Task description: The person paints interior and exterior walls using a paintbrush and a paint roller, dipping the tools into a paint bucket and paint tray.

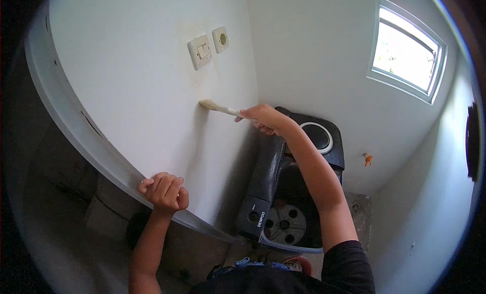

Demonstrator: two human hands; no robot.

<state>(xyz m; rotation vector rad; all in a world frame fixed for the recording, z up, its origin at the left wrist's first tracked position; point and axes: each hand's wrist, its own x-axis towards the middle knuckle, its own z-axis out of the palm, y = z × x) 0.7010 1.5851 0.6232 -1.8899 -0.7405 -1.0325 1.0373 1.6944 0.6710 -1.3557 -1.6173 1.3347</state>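
My right hand [265, 119] is stretched forward, its fingers closed round the pale handle of a paintbrush [220, 108]. The brush's yellowish bristles touch, or nearly touch, the white wall [152, 86] below a light switch [200, 51] and a round socket [220, 39]. Faint yellowish stains show on the wall around the switch. Lower left, my left hand [164, 192] is curled into a fist against the wall's edge, beside the pale frame [109, 151]. Nothing shows in that fist, and small light specks dot its fingers.
A black washing machine [264, 193] with an open tub stands under my right arm, close to the wall. An orange tap [368, 160] sticks out of the far wall. A small window [405, 48] is high on the right. Part of a red container [304, 264] shows near my body.
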